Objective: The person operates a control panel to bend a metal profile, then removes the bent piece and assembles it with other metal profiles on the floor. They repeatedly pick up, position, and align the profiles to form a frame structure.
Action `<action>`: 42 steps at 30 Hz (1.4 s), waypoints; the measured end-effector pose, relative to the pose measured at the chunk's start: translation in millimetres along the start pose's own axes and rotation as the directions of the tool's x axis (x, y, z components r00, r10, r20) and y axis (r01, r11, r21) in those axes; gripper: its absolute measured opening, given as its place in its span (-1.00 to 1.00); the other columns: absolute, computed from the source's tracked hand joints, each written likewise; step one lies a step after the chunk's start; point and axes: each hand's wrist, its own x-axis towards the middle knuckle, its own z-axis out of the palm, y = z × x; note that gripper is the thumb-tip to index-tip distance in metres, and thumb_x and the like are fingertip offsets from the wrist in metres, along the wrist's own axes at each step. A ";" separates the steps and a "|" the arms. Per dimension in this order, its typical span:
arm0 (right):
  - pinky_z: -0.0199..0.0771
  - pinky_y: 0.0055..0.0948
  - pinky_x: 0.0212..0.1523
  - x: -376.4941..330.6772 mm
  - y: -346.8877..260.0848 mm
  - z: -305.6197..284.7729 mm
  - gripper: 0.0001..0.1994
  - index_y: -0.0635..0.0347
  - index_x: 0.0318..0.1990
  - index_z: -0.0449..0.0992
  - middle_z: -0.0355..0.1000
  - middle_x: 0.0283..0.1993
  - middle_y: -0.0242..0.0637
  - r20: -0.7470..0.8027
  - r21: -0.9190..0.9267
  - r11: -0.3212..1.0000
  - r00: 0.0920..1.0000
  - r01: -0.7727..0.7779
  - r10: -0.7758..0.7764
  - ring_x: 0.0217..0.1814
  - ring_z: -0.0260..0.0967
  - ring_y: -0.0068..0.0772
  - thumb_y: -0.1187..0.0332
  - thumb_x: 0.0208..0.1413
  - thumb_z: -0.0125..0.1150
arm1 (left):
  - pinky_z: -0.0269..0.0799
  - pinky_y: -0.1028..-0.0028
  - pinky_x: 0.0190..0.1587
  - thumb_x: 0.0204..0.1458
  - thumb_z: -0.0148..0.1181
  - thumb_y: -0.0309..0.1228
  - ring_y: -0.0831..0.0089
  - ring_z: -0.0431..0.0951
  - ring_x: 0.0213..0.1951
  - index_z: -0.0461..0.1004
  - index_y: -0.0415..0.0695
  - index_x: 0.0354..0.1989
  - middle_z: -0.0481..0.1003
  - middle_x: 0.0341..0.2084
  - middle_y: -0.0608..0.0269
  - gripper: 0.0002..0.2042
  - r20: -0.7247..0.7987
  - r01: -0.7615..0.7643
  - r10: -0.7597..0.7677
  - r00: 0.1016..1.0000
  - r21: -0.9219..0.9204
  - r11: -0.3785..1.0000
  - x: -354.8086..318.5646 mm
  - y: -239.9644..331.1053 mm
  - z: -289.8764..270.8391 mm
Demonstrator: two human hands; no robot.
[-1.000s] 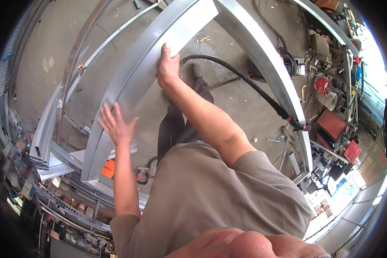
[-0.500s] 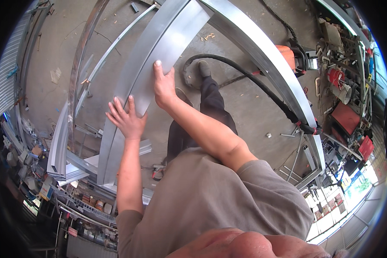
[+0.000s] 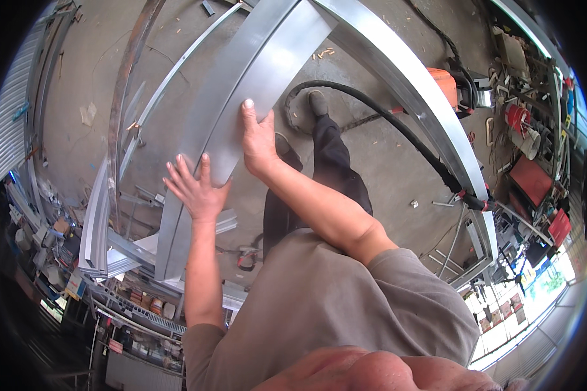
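Observation:
Two long silvery metal profiles [image 3: 287,55] lie side by side in front of me, a narrow dark seam running between them. My left hand [image 3: 199,190] rests on their surface over the seam, fingers spread flat. Farther along, my right hand [image 3: 259,140] grips the right edge of the right-hand profile. Its thumb lies on top, and the other fingers are mostly hidden at the edge. Another silvery metal member [image 3: 430,98] meets the profiles at the far end and sweeps down the right side.
A black cable [image 3: 372,104] loops over the floor and across the right metal member. Beyond it stands an orange machine [image 3: 442,88]. A rusty bar [image 3: 125,98] and stacked metal lengths [image 3: 94,225] lie at left. Tools and a red bucket [image 3: 518,117] crowd the right.
The whole view has shifted slightly, so the profiles and surroundings appear a little to the right. My left hand stays spread on the metal, and my right hand keeps its grip on the edge.

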 end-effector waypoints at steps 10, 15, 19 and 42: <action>0.31 -0.22 0.35 3.0 3.0 0.0 -0.17 0.29 0.38 0.16 0.34 0.31 -0.11 0.025 0.027 1.000 1.000 0.007 -0.007 0.34 0.29 -0.24 -0.23 0.28 0.26 | 0.17 -0.39 0.25 -0.41 0.59 0.03 -0.39 0.20 0.34 -0.01 0.34 0.58 0.05 0.47 -0.21 0.23 -0.090 -0.064 0.063 0.994 -0.004 0.998 8.4 -7.4 4.0; 0.28 -0.24 0.36 4.7 5.8 -0.1 -0.20 0.28 0.37 0.19 0.34 0.31 -0.13 0.033 0.053 0.998 0.999 0.039 -0.040 0.34 0.28 -0.26 -0.21 0.29 0.26 | 0.12 -0.37 0.30 -0.40 0.60 0.01 -0.39 0.15 0.38 0.04 0.30 0.57 0.02 0.50 -0.20 0.21 -0.109 -0.076 0.071 0.992 -0.049 0.996 8.4 -9.4 3.8; 0.26 -0.25 0.37 4.4 6.0 -2.2 -0.22 0.29 0.37 0.19 0.33 0.31 -0.14 0.055 0.069 0.996 0.996 0.062 -0.066 0.33 0.27 -0.29 -0.19 0.31 0.24 | 0.21 -0.39 0.21 -0.39 0.56 -0.01 -0.41 0.24 0.31 0.08 0.30 0.56 0.07 0.47 -0.20 0.17 -0.133 -0.086 0.080 0.988 -0.039 0.996 9.0 -9.4 4.8; 0.38 -0.25 0.29 0.1 -4.9 -25.8 -0.23 0.32 0.43 0.16 0.35 0.30 -0.07 0.134 -0.126 0.992 0.991 -0.008 0.025 0.27 0.34 -0.26 -0.09 0.34 0.25 | 0.23 -0.36 0.21 -0.52 0.67 -0.02 -0.35 0.22 0.32 0.03 0.44 0.56 0.00 0.52 -0.03 0.28 -0.133 -0.068 0.063 0.989 -0.032 0.997 0.8 -11.3 6.1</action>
